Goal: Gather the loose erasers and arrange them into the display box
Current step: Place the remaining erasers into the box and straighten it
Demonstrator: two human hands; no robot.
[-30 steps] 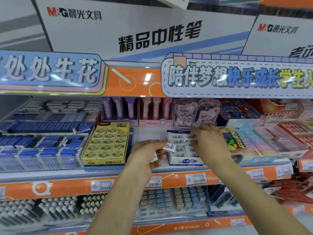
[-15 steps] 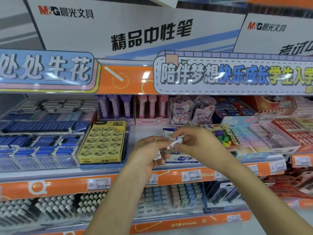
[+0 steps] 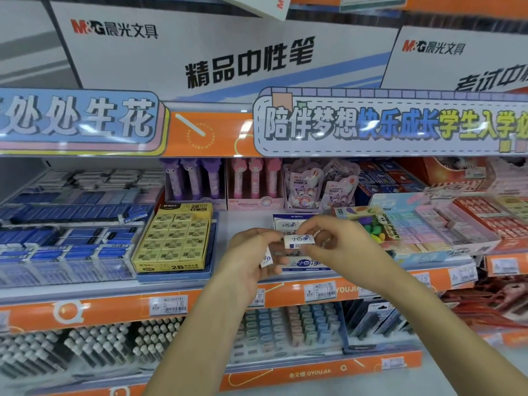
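Observation:
A white-and-blue display box [image 3: 310, 264] of small white erasers stands on the middle shelf, mostly hidden behind my hands. My right hand [image 3: 340, 242] pinches one white eraser [image 3: 299, 241] by its right end, held level in front of the box. My left hand [image 3: 251, 254] touches that eraser's left end with its fingertips and keeps another white eraser [image 3: 267, 258] tucked in its palm. Both hands hover just above the shelf's front edge.
A yellow box of 2B erasers [image 3: 174, 241] sits to the left, with blue eraser trays [image 3: 65, 247] beyond it. A box of colourful erasers [image 3: 374, 227] and pastel and red boxes [image 3: 474, 221] crowd the right. Orange price rail [image 3: 171, 307] runs below.
My right hand drew back from the display box to my left hand and took hold of an eraser there. The view has shifted slightly to the right.

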